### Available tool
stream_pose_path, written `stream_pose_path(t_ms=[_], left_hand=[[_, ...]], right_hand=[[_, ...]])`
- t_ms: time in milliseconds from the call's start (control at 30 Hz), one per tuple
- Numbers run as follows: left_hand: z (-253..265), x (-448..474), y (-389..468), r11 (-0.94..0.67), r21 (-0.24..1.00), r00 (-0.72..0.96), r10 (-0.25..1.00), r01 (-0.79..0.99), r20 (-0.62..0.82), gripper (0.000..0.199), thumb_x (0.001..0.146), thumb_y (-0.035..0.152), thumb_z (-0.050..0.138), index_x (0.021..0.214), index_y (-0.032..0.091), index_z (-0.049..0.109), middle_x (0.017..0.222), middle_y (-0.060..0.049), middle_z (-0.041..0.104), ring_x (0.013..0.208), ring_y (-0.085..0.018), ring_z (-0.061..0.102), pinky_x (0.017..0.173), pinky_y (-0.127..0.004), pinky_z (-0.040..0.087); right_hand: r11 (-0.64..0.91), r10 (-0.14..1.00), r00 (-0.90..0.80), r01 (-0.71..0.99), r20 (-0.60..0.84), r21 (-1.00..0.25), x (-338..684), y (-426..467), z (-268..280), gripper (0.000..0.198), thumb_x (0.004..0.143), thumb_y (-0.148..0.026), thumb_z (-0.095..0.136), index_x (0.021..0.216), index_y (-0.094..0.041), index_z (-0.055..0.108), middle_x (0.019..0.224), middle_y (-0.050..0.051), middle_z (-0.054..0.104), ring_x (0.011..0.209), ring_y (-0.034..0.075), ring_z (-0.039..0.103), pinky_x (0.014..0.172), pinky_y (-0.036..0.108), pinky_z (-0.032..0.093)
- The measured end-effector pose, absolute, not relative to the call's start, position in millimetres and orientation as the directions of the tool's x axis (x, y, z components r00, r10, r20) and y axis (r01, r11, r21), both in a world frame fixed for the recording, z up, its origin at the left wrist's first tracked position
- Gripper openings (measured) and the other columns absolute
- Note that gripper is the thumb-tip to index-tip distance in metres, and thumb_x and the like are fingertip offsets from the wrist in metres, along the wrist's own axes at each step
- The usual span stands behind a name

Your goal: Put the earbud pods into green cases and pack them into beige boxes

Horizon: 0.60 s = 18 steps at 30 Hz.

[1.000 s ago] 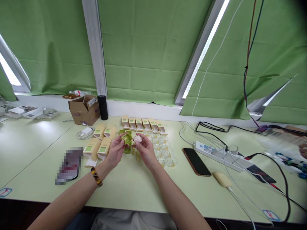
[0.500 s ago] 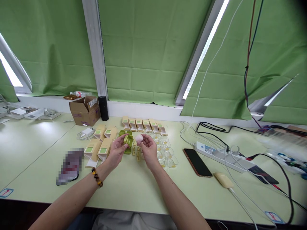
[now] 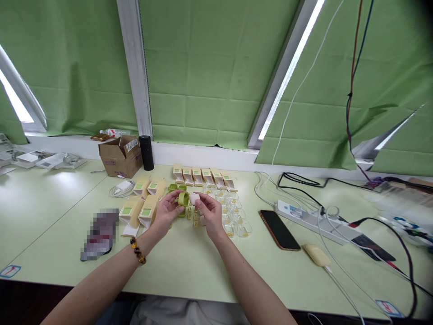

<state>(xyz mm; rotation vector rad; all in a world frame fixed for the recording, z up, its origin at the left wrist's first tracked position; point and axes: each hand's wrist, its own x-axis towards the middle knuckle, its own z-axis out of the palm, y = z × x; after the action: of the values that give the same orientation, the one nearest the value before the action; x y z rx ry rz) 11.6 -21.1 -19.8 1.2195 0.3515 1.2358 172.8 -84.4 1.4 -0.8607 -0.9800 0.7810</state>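
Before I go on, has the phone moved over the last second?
No; judged against the white power strip, the phone lies in the same place.

You can pass over the near middle of the flat, pale-green desk [image 3: 196, 271]; cream cardboard boxes [image 3: 132, 210] block your left, clear plastic containers [image 3: 243, 228] and a black rectangular phone [image 3: 279, 229] your right.

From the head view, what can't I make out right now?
All in the head view:
- White piece: partly covered by the right hand.
- Held green case: partly covered by the left hand.
- Beige boxes: printing too small to read.
- Pixelated item: masked by pixelation.
- Far-right clutter: blurred, cut off by the picture's edge.
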Motion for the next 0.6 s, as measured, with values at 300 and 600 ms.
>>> stream_pose_path(t_ms=[300, 600], left_hand=[[-9, 13, -31, -0.254, 0.862, 0.345, 0.838, -0.439, 0.422, 0.052, 0.071, 0.015, 0.093, 0.12, 0.02, 0.076, 0.126, -0.013, 0.073, 0.12, -0.029, 0.066, 0.1, -0.04, 0.055], [-14, 14, -31, -0.317, 0.871, 0.326, 0.834, -0.375, 0.445, 0.051, 0.073, 0.014, 0.091, 0.122, 0.021, 0.077, 0.124, -0.011, 0.073, 0.118, -0.029, 0.066, 0.103, -0.041, 0.053]], right_hand=[[0.415, 0.874, 0.331, -0.133, 0.355, -0.9, 172, -82, -3, 0.028, 0.076, -0.036, 0.086, 0.102, -0.024, 0.086, 0.088, 0.004, 0.079, 0.082, 0.024, 0.07, 0.076, 0.038, 0.058], [0.403, 0.875, 0.327, -0.084, 0.357, -0.911, 172, -80, -5, 0.027, 0.076, -0.036, 0.084, 0.1, -0.023, 0.087, 0.085, 0.003, 0.08, 0.075, 0.022, 0.069, 0.072, 0.036, 0.058]])
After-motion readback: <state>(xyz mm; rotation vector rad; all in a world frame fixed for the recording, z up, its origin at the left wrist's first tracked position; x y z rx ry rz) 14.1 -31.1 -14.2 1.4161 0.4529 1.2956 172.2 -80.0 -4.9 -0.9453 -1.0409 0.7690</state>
